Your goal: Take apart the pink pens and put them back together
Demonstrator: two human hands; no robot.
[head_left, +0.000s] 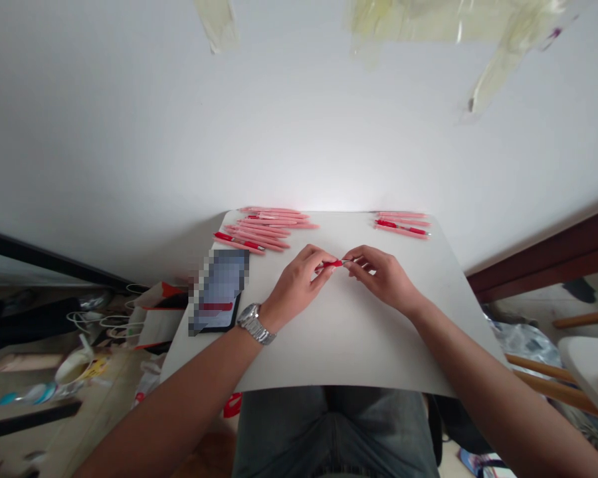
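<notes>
Over the middle of a small white table [349, 345], both my hands pinch one red pen [333, 263]. My left hand [299, 285], with a metal watch on its wrist, grips the pen's left end. My right hand [381, 273] pinches its right tip with closed fingers. Most of the pen is hidden between the fingers. A pile of several pink and red pens [266, 229] lies at the table's far left. A smaller group of pens [402, 224] lies at the far right.
A phone [218, 292] rests on the table's left edge. Bags, cables and a cup clutter the floor at the left. A wooden chair [573, 372] stands to the right. A white wall rises just behind the table.
</notes>
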